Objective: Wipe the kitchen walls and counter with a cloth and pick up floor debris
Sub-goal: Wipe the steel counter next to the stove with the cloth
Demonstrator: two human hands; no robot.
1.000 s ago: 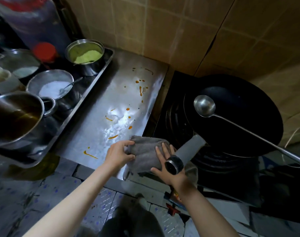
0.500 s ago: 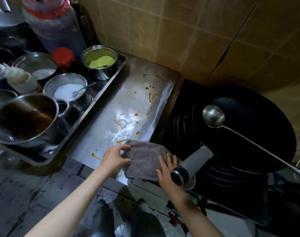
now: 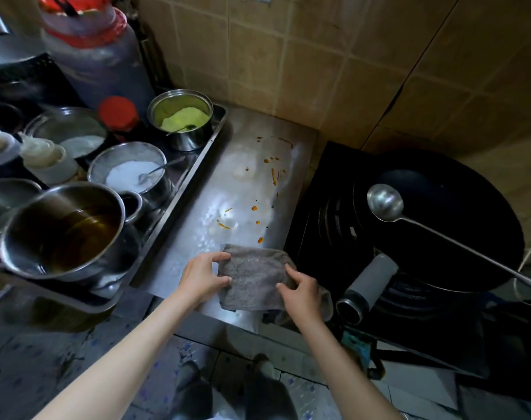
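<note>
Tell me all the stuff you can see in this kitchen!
cloth: one, grey, front of counter
counter: one, steel, orange splatters
tray: one, steel, left, holds pots
pot of green powder: one, tray's back
pot of white powder: one, tray's middle
pot of oil: one, tray's front
wok: one, black, on stove
ladle: one, silver, over wok
left hand: on cloth's left edge
right hand: on cloth's right edge

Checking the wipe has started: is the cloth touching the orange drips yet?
Apart. The head view shows bare steel between the cloth and the nearest drip.
</note>
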